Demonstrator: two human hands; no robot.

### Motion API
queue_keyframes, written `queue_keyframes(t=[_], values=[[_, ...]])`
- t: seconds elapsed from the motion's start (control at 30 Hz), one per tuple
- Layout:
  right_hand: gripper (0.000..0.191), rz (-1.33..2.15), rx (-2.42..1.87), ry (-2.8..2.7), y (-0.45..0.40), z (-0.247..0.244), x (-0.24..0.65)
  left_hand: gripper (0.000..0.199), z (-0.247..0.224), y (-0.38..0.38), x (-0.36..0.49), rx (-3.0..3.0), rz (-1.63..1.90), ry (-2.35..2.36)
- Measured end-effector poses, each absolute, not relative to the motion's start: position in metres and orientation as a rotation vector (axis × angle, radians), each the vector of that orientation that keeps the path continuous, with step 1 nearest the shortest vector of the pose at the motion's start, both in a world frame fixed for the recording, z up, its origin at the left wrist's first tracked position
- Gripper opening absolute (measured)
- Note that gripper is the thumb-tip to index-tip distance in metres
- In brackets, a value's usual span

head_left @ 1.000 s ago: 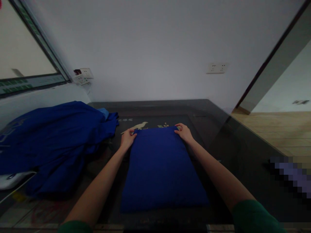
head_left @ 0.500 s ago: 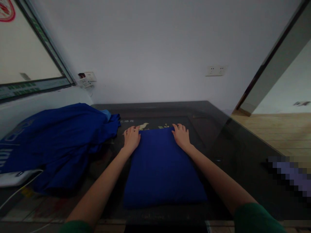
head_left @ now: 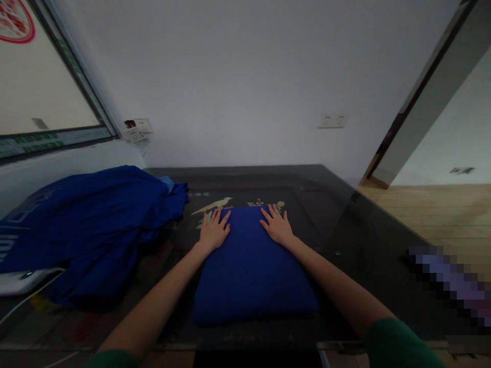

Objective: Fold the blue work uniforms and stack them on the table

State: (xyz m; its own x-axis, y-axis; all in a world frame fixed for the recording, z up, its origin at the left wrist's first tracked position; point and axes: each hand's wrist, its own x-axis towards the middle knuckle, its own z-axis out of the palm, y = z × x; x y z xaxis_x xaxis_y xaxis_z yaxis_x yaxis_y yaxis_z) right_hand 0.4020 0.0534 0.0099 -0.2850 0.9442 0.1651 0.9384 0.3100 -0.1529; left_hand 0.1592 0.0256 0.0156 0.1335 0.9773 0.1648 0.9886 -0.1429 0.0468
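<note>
A blue garment, folded into a flat block (head_left: 253,271), lies on the dark table (head_left: 368,266) in front of me. My left hand (head_left: 215,230) rests on its far left corner, fingers spread and palm down. On the far right corner lies my right hand (head_left: 278,225), also flat with the fingers apart. Neither hand grips the cloth. Just beyond the fold, a bird design (head_left: 215,205) with leaves shows on the tabletop.
A loose heap of blue clothing (head_left: 99,220) with pale lettering covers the table's left side. Below it sit a white object (head_left: 23,281) and a cable (head_left: 30,300). Wall sockets (head_left: 332,121) are behind the table. A blurred-out patch (head_left: 448,281) is at the right edge.
Both hands have moved inward from the far corners' edges onto the top of the folded garment, fingers now flat and spread. More of the bird design shows. The view has shifted slightly.
</note>
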Motion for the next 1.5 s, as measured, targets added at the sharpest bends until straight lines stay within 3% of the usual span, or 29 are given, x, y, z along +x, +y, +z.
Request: queue_keyframes(t=[0.1, 0.3, 0.6, 1.5], values=[[0.051, -0.047, -1.567, -2.397, 0.025, 0.025, 0.392, 0.051, 0.029, 0.002, 0.174, -2.485, -0.278, -1.811], [0.055, 0.364, -1.382, -2.649, -0.062, 0.036, 0.378, 0.052, 0.034, -0.073, 0.192, -3.029, -0.186, -1.544], [0.053, 0.367, -1.495, -2.6, -0.104, 0.035, 0.384, 0.055, 0.023, -0.123, 0.188, -2.836, -0.207, -1.645], [0.054, 0.209, -1.618, -2.396, -0.142, 0.008, 0.363, 0.053, 0.002, -0.158, 0.225, -2.394, -0.295, -1.858]])
